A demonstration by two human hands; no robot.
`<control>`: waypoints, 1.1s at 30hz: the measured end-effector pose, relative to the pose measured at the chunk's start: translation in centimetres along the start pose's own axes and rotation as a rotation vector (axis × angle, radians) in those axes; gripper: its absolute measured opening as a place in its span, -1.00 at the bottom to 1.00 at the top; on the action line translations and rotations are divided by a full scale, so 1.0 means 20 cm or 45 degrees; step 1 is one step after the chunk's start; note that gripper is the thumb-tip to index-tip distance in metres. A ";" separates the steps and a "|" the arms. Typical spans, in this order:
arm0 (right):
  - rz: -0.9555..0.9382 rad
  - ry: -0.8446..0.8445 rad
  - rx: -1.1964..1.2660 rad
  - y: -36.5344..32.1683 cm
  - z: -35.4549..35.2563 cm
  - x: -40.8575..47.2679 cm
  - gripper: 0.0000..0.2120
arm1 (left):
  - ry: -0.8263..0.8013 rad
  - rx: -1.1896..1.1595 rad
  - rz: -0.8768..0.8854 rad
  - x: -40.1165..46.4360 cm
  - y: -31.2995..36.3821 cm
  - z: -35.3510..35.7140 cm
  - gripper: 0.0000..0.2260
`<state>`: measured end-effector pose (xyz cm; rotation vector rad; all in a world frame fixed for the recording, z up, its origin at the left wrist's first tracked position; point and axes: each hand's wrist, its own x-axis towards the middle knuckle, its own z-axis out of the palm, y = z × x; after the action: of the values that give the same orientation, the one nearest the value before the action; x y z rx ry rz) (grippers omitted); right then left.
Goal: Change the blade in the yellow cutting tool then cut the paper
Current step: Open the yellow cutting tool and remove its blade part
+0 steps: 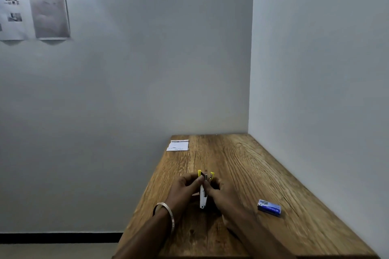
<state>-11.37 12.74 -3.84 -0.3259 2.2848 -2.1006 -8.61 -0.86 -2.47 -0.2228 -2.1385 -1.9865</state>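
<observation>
Both hands meet over the middle of the wooden table (242,166). My left hand (185,187) and my right hand (216,190) together pinch the yellow cutting tool (205,175), whose yellow ends stick up above the fingers with a dark metal piece between them. A white part of the tool (202,197) hangs down between the two hands. A sheet of paper (177,145) lies flat at the far left corner of the table, well beyond the hands. The small blue blade box (269,208) rests on the table to the right of my right hand.
The table stands in a corner, with a white wall (315,69) along its right side and another behind it. Its left edge drops to the floor. Printed sheets (33,10) hang on the back wall at upper left. A metal bangle (166,212) circles my left wrist.
</observation>
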 end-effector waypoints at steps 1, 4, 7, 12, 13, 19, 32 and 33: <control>0.019 -0.015 0.011 -0.01 0.00 0.00 -0.93 | -0.004 -0.003 0.001 -0.01 0.00 0.01 -0.81; 0.043 0.027 0.022 -0.02 0.00 0.00 -0.86 | -0.001 0.024 0.062 -0.01 -0.01 0.02 -0.82; 0.033 0.102 -0.075 -0.02 0.02 -0.01 -0.81 | -0.014 -0.013 0.072 -0.01 -0.01 0.04 -0.84; 0.143 0.297 0.020 -0.03 0.01 0.01 -0.75 | 0.009 -0.160 0.030 -0.01 -0.01 0.04 -0.67; 0.135 0.311 0.074 -0.03 0.00 0.01 -0.76 | 0.040 -0.174 0.026 -0.01 -0.01 0.04 -0.71; 0.167 0.443 0.543 0.00 -0.03 0.02 -0.80 | 0.238 -0.278 -0.125 0.01 -0.02 -0.04 -0.83; -0.253 0.371 -0.610 -0.02 -0.17 -0.08 -0.80 | 0.191 0.665 0.071 -0.09 -0.01 -0.23 -0.78; -0.284 0.348 -0.686 -0.02 -0.18 -0.08 -0.83 | 0.177 0.735 0.092 -0.10 -0.02 -0.24 -0.78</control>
<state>-10.21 16.49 -3.30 -0.3285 3.0954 -1.6508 -6.60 -5.53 -2.99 -0.0606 -2.4518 -1.2302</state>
